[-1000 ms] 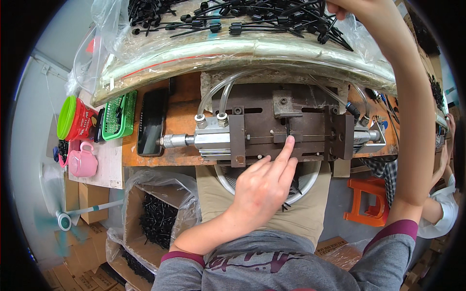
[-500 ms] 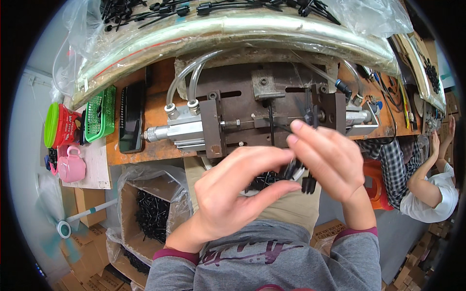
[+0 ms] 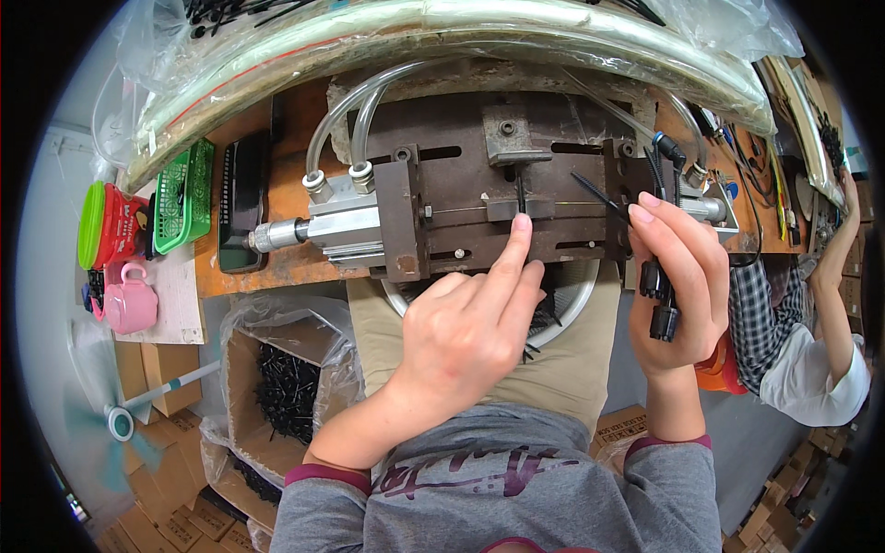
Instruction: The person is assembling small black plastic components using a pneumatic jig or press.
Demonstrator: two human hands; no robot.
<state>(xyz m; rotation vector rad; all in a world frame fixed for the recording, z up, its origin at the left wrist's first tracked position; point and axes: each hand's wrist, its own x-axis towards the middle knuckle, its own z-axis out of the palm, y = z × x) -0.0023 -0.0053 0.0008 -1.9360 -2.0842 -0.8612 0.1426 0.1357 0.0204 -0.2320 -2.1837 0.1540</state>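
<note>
My left hand [image 3: 470, 327] reaches to the middle of a dark metal fixture [image 3: 461, 203]. Its outstretched index finger touches, or nearly touches, the near end of a thin black piece [image 3: 521, 191] lying across a small block in the fixture; the other fingers are loosely bent and nothing shows in them. To the right, my right hand [image 3: 687, 286] is closed around several black plastic stems [image 3: 662, 318] with thick cylindrical ends. Their thin ends point up toward the fixture's right block. A silver pneumatic cylinder [image 3: 343, 230] with clear hoses is mounted on the fixture's left.
On my lap sits a round bowl [image 3: 586, 300] with black pieces. A plastic-lined carton [image 3: 241, 387] of black parts stands lower left. A green basket [image 3: 184, 205], black tray [image 3: 244, 198] and pink cup [image 3: 131, 304] are at left. Another person [image 3: 816, 359] sits at right.
My hands have moved apart. The left has gone forward onto the fixture with its index finger out; the right has shifted right with the black stems. A black piece now lies across the small block.
</note>
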